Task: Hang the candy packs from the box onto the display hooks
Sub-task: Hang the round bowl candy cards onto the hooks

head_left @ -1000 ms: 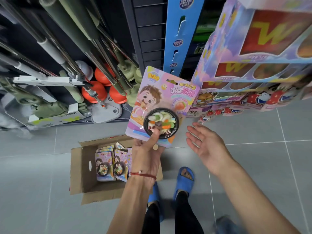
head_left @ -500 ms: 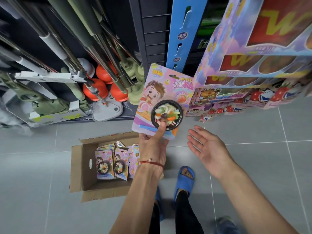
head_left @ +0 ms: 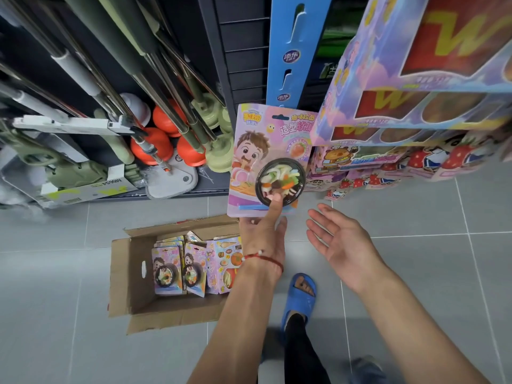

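My left hand (head_left: 263, 234) pinches the bottom edge of a pink candy pack (head_left: 266, 151) with a cartoon child and a black noodle bowl, thumb on the bowl. The pack is held upright in front of the blue hanging strip (head_left: 293, 51) and beside the colourful display stand (head_left: 388, 106). My right hand (head_left: 338, 242) hovers open, palm up, just right of the left hand and holds nothing. An open cardboard box (head_left: 124, 275) on the floor at lower left holds several more candy packs (head_left: 177, 270). No display hooks are plainly visible.
Mops and plungers (head_left: 155, 128) lean against the dark shelving at the left. Hanging packs with burger and strawberry prints (head_left: 388, 167) fill the stand's lower rows at right. My foot in a blue sandal (head_left: 300, 295) stands on the grey tiled floor beside the box.
My left hand has carried the candy pack up and to the right, closer to the display stand. The right hand has stayed open in about the same place.
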Action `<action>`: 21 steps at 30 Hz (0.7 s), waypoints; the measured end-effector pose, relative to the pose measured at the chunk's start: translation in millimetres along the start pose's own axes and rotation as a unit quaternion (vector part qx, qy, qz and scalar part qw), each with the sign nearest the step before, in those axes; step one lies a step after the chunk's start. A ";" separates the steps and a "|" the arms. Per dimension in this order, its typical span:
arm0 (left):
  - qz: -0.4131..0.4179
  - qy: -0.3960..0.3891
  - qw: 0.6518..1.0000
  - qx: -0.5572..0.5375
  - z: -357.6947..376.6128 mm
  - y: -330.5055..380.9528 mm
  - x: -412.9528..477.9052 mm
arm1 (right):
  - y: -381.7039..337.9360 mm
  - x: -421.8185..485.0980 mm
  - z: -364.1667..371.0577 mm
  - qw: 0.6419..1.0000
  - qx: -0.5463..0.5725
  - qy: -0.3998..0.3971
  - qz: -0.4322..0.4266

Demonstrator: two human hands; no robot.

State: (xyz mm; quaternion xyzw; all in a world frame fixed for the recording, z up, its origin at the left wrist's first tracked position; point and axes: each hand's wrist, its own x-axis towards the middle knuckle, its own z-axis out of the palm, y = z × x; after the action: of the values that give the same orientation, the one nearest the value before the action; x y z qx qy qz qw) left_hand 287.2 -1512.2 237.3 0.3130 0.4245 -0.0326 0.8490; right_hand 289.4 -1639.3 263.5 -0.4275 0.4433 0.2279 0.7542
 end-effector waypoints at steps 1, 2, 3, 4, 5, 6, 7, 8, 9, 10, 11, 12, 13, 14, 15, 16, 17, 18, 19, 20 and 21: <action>0.008 0.013 1.000 0.015 3.2 -0.8 -1.4 | 0.0 0.0 -0.3 1.000 0.001 0.000 0.000; 0.022 0.032 0.999 0.024 5.9 -1.3 -1.6 | 0.2 -0.1 -0.5 1.000 0.001 -0.001 0.000; 0.039 0.052 0.997 0.030 8.1 -1.3 -0.8 | 0.5 -0.2 -0.7 1.000 0.002 -0.002 0.001; 0.054 0.068 0.996 0.037 9.5 -1.6 0.3 | 1.1 -0.3 -1.0 1.000 0.002 -0.002 0.002; 0.063 0.075 0.994 0.043 10.9 -1.5 -0.2 | 1.7 -0.3 -1.3 1.000 0.002 -0.002 0.003; 0.063 0.071 0.994 0.046 11.7 -2.1 -1.2 | 2.6 -0.4 -1.7 1.000 0.001 -0.001 0.004; 0.056 0.062 0.996 0.045 12.5 -2.7 -3.7 | 3.6 -0.6 -2.0 1.000 0.002 0.000 0.005; 0.047 0.050 0.997 0.043 12.5 -3.6 -6.8 | 4.7 -0.7 -2.6 1.000 0.004 0.000 0.007; 0.040 0.038 0.998 0.040 12.0 -4.3 -10.6 | 5.8 -1.0 -3.1 1.000 0.005 -0.001 0.008; 0.036 0.028 0.998 0.035 11.1 -5.3 -14.1 | 6.8 -1.2 -3.5 1.000 0.005 -0.002 0.010; 0.036 0.020 0.999 0.027 10.2 -5.7 -17.2 | 7.6 -1.5 -4.1 1.000 0.006 -0.002 0.011; 0.038 0.013 0.999 0.020 9.0 -6.1 -18.1 | 8.2 -1.5 -4.8 1.000 0.006 -0.003 0.012; 0.044 0.004 0.999 0.017 9.0 -5.6 -18.6 | 8.6 -1.8 -5.7 1.000 0.007 -0.004 0.012; 0.050 -0.005 0.999 0.016 9.9 -5.3 -17.7 | 8.8 -1.9 -6.6 1.000 0.007 -0.004 0.013; 0.053 -0.010 0.998 0.015 12.0 -4.1 -16.9 | 8.8 -2.1 -7.5 1.000 0.007 -0.003 0.013; 0.051 -0.009 0.999 0.011 14.6 -2.9 -15.3 | 8.9 -2.2 -8.3 1.000 0.007 -0.002 0.014; 0.045 -0.003 0.999 0.006 17.5 -1.5 -13.5 | 9.1 -2.1 -9.2 1.000 0.008 -0.002 0.015; 0.040 0.003 0.999 0.004 19.8 -1.0 -10.7 | 9.6 -1.5 -10.1 1.000 0.008 -0.001 0.017; 0.038 0.007 0.999 0.004 21.7 -0.5 -8.3 | 10.2 -1.3 -11.1 1.000 0.009 -0.001 0.019; 0.039 0.012 0.999 0.005 23.0 -1.0 -5.4 | 11.0 -0.8 -11.7 1.000 0.009 0.000 0.021; 0.042 0.016 0.999 0.007 23.9 -1.5 -3.6 | 11.9 -0.2 -12.2 1.000 0.010 0.001 0.023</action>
State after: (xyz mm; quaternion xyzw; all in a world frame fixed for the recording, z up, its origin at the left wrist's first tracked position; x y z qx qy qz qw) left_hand 301.2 -1527.6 249.9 0.3368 0.4245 0.0049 0.8404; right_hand 274.9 -1643.3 255.5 -0.4099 0.4558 0.2406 0.7526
